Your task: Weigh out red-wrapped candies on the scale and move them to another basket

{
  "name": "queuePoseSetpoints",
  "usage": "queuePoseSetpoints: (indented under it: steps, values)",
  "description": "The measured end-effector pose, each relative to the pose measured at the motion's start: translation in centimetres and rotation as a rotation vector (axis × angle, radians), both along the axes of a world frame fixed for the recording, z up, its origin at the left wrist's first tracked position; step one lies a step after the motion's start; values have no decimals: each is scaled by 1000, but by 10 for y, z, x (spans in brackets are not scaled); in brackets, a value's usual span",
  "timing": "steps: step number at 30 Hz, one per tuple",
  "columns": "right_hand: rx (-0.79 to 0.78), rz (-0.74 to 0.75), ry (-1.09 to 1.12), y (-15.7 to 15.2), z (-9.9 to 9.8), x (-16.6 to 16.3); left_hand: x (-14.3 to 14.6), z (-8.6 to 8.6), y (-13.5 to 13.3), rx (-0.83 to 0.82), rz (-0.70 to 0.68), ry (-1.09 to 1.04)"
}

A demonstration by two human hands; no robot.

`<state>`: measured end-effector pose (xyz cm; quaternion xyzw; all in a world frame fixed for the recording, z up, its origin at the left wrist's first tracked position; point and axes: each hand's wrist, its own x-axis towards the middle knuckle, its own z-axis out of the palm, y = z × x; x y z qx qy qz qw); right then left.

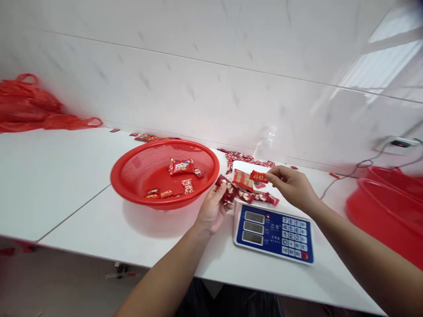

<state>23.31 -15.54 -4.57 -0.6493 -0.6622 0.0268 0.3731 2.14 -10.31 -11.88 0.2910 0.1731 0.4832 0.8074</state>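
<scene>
My left hand (215,206) is closed around dark red wrapped candies (228,188), between the basket and the scale. Pinched in the fingers of my right hand (289,182) is a small bright red wrapped candy (258,176), held over the scale's white pan (238,165). On the pan lie a larger red and tan packet (243,179) and several dark red packets (261,196). The digital scale (274,233) has a blue panel with three displays, whose digits I cannot read. A red plastic basket (123,184) holds a few wrapped sweets (181,166).
Red plastic bags (29,105) lie at the far left. Along the wall are more red packets (148,137) and patterned wrappers (244,157). Red tubs (380,215) stand at the right, near a cable and a wall socket (395,144). The white table's (66,176) front edge runs below my forearms.
</scene>
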Motion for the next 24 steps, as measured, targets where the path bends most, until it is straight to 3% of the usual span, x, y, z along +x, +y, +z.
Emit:
queuePoseSetpoints:
  steps: [5, 12, 17, 21, 24]
  values:
    - [-173, -152, 88, 13, -19, 50, 1, 1, 6, 28, 2, 23]
    - [-281, -59, 177, 20, -34, 54, 1, 1, 8, 63, -18, 67]
    - [-184, -74, 197, 18, -31, 53, 2, 1, 10, 59, -8, 101]
    - [-50, -66, 163, 2, -29, 56, 4, 1, 10, 67, -35, 103]
    - [-34, -65, 109, -11, -29, 57, 5, 2, 9, 66, -38, 111]
